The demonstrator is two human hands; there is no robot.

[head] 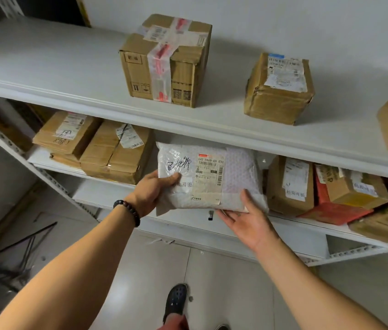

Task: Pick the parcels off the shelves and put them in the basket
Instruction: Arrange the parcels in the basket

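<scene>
White shelves (212, 125), parcels on two tiers: bubble mailer (208, 177) coming out.
Left hand (152, 191) is pinching its edge; right hand (247, 220), fingers spread, is supporting underneath (keep it level).

- bubble-wrap parcel (208, 177): white plastic, dimpled, a bit shiny, paper label stuck on
- taped box (165, 60) up top: matt brown cardboard, glossy clear tape over it
- wrapped box (280, 89): cardboard under crinkly shiny brown tape
- shelf (69, 75): smooth white, matt
- floor (212, 282): pale glossy tiles
- bracelet (127, 210): dark polished beads
</scene>
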